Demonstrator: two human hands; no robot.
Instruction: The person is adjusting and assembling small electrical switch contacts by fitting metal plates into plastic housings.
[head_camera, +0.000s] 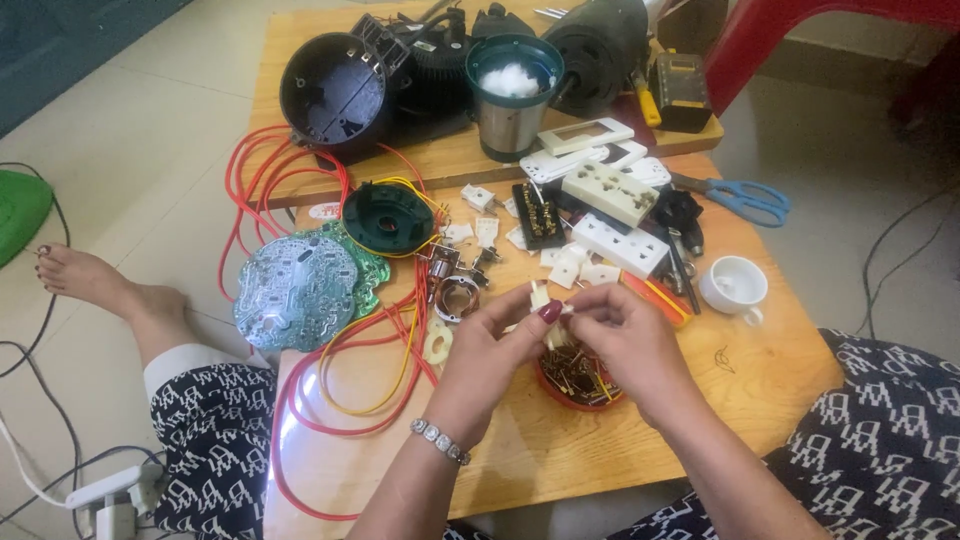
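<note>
Left hand, right hand pinch white part — above screw dish.

No packages, labels, signs, screens visible.

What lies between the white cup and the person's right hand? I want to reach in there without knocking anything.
In the head view, only bare wooden table separates the white cup from the right hand; red and yellow wires lie just above that stretch.

On the table, the circuit board lies left of the hands, cup right, scissors behind it.
</note>
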